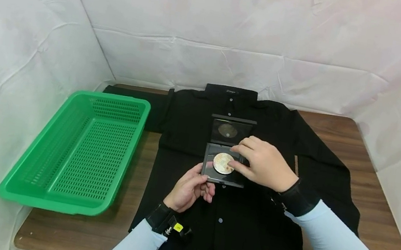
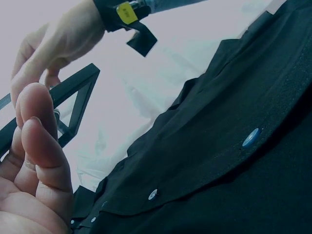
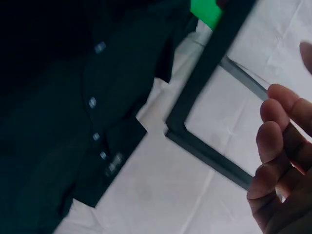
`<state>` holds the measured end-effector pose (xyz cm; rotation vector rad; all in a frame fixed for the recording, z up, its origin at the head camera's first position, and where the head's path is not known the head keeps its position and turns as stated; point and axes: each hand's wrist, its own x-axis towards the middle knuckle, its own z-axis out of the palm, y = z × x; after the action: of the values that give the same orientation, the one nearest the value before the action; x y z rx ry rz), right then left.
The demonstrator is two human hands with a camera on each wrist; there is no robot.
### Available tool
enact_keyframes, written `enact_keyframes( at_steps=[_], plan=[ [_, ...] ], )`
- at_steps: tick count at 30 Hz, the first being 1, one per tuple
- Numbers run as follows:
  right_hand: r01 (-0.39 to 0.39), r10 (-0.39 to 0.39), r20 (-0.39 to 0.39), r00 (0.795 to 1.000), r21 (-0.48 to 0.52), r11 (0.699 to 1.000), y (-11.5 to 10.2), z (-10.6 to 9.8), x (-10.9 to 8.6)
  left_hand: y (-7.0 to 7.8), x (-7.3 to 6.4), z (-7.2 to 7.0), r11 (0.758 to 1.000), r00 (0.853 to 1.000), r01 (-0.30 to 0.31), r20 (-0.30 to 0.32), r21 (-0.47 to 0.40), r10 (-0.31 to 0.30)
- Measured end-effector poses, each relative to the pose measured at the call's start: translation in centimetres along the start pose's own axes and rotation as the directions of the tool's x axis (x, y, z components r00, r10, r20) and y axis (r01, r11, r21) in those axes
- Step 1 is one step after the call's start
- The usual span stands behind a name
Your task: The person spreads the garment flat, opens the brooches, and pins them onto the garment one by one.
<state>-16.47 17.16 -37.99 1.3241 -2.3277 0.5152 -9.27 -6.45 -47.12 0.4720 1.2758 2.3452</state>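
A black square frame case with clear film windows stands opened like a book above the black shirt. On its lower window sits a round, pale gold coin with small orange spots. My left hand grips the lower left corner, thumb on the front edge and fingers behind. The right hand reaches over from the right, its thumb touching the coin's right edge and its fingertips above it. In the right wrist view, thumb and curled fingers are apart. The raised lid shows a round mark.
A green plastic basket with slotted sides stands on the wooden table at the left. The buttoned shirt lies spread over the table's middle and right, collar at the back. White sheeting hangs behind and at both sides.
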Motion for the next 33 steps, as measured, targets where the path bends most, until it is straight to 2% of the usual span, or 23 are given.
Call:
enact_keyframes(
  at_steps=[4,12,25,33],
  plan=[
    [-0.056,0.054,0.053,0.997,0.025,0.998,-0.4,1.2,-0.5,-0.1,0.0,0.2,1.0,1.0,-0.003,-0.005,0.005,0.003],
    [-0.123,0.119,0.1,0.988,0.043,0.991,-0.7,2.5,-1.0,-0.3,0.0,0.5,1.0,1.0,0.003,-0.019,0.028,-0.003],
    [-0.163,0.155,0.126,0.98,0.06,0.985,-0.9,3.1,-1.2,-0.2,-0.2,0.5,0.998,1.0,0.009,-0.014,0.067,-0.008],
    [-0.192,0.179,0.14,0.974,0.087,0.978,-1.1,3.2,-1.3,-0.3,-0.6,0.5,0.998,1.0,0.018,-0.009,0.062,-0.017]
  ],
)
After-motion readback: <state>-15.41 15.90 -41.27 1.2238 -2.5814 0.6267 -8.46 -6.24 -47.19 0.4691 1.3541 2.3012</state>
